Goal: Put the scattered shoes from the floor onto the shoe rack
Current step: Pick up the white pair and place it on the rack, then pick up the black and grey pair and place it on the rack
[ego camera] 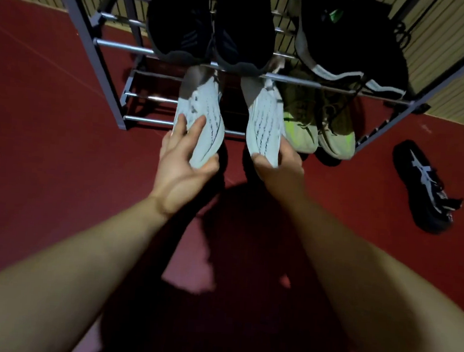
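Grey metal shoe rack (116, 45) stands at the far side of the red floor (49, 135), with dark pairs (208, 28) on its upper tier and an olive-green pair (319, 127) low at right. Just left of that pair, the left white sneaker (202, 110) and right white sneaker (265, 117) seem to rest half onto the lower tier. Their long axes run near to far, toes away, heels toward the person. A black sneaker (422, 186) lies on the floor, well apart at right. The left hand (183, 161) pinches its sneaker's heel between spread fingers and thumb. The right hand (278, 168) wraps the other heel, its fingers mostly hidden. Both sneakers look light, with soft uppers and firmer soles, so the heel is probably the surest hold.
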Motion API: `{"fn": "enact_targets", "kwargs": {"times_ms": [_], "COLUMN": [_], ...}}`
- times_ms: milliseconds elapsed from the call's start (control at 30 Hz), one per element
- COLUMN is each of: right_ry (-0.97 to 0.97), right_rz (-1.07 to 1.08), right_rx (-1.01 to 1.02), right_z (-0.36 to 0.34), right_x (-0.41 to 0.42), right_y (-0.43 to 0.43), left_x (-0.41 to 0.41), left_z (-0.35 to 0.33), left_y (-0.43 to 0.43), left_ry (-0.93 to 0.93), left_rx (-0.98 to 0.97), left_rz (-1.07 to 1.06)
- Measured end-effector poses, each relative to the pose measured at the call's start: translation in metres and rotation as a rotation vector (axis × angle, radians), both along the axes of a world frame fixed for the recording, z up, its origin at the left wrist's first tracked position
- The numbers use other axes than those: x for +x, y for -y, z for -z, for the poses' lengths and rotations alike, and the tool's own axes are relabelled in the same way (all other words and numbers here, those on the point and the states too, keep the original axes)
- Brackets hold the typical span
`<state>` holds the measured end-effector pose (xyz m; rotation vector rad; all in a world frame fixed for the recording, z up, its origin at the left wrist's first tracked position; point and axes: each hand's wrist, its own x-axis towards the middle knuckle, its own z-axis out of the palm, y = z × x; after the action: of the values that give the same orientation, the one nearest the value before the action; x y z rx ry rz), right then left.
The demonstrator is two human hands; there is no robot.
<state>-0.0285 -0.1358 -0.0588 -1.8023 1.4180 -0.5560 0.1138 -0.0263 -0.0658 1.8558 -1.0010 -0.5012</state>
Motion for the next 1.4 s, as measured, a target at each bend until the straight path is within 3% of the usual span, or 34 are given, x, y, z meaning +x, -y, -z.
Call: {"fn": "enact_targets", "kwargs": {"times_ms": [133, 233, 333, 467, 600, 867, 933, 1033, 1100, 1167, 1233, 1267, 1333, 1400], "right_ry": [-0.259, -0.535, -0.694, -0.684, -0.725, -0.631, -0.588, -0.553, -0.621, -0.690, -0.760, -0.801, -0.864, -0.846], "right_rz": [-0.050, -0.195, -0.338, -0.389, -0.419, -0.435, -0.415, -0.313, -0.271, -0.155, 0.019, 0.098, 0.222, 0.305], "right_rx": [0.031, 0.005, -0.226, -0.505, -0.309, -0.327, -0.429, -0.543, -0.530, -0.447, -0.304, -0.228, -0.087, 0.030], "right_z": [-0.005, 0.014, 0.042, 0.054, 0.047, 0.036, 0.037, 0.039, 0.042, 0.039, 0.034, 0.032, 0.027, 0.020], "right_x": [0.040, 0.049, 0.039, 0.028, 0.022, 0.001, -0.028, -0.089, -0.135, -0.181, -0.223, -0.242, -0.276, -0.303], "right_y": [0.049, 0.059, 0.055, 0.064, 0.078, 0.082, 0.086, 0.092, 0.097, 0.102, 0.110, 0.116, 0.128, 0.140], "left_x": [0.027, 0.037, 0.045, 0.051, 0.051, 0.045, 0.030, -0.014, -0.053, -0.098, -0.149, -0.173, -0.214, -0.244], "left_z": [0.007, 0.025, 0.034, 0.037, 0.027, 0.016, 0.018, 0.023, 0.032, 0.054, 0.071, 0.077, 0.087, 0.083], "left_y": [0.054, 0.069, 0.064, 0.063, 0.079, 0.113, 0.108, 0.105, 0.106, 0.106, 0.102, 0.101, 0.107, 0.120], "left_ry": [0.209, 0.227, 0.215, 0.251, 0.343, 0.439, 0.611, 0.787, 0.882, 0.979, 0.945, 0.844, 0.614, 0.533], "left_rx": [0.244, 0.440, 0.474, 0.465, 0.449, 0.720, 0.665, 0.301, 0.081, 0.048, 0.197, 0.330, 0.694, 0.929], "left_rz": [0.102, 0.261, 0.282, 0.256, 0.253, 0.432, 0.348, 0.301, 0.422, 0.615, 0.771, 0.818, 0.797, 0.723]}}
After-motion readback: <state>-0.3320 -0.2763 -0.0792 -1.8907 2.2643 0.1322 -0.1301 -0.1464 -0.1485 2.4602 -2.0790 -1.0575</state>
